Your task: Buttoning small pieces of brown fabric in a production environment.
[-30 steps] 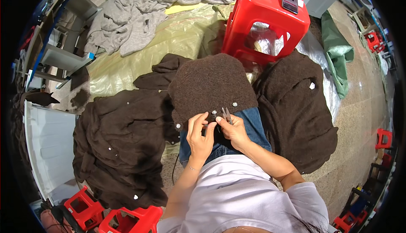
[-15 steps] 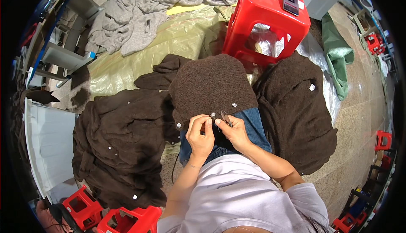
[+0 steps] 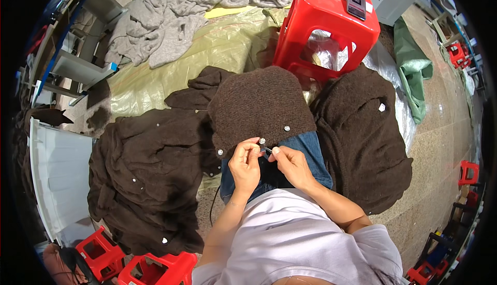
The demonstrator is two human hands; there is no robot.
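A dark brown knitted garment (image 3: 261,98) lies across my lap over blue jeans. Along its near edge sit shiny round buttons; the middle button (image 3: 262,141) is right above my fingertips. My left hand (image 3: 245,166) is closed, pinching the garment's edge beside that button. In my right hand (image 3: 293,164) are small thread snips (image 3: 267,150), a thin metal tool whose tip points left to just below the button. Any thread there is too fine to make out.
More brown knitwear is piled at my left (image 3: 150,176) and right (image 3: 362,140). Ahead stands a red plastic stool (image 3: 326,21) with a phone (image 3: 355,3) on it. Grey knit fabric (image 3: 155,21) lies on yellowish sheeting (image 3: 222,41). A white bin (image 3: 62,171) is at far left.
My right hand has shifted slightly right and down. The snips, which pointed up and away, now point left at the garment's edge. My left hand keeps its pinch almost in place.
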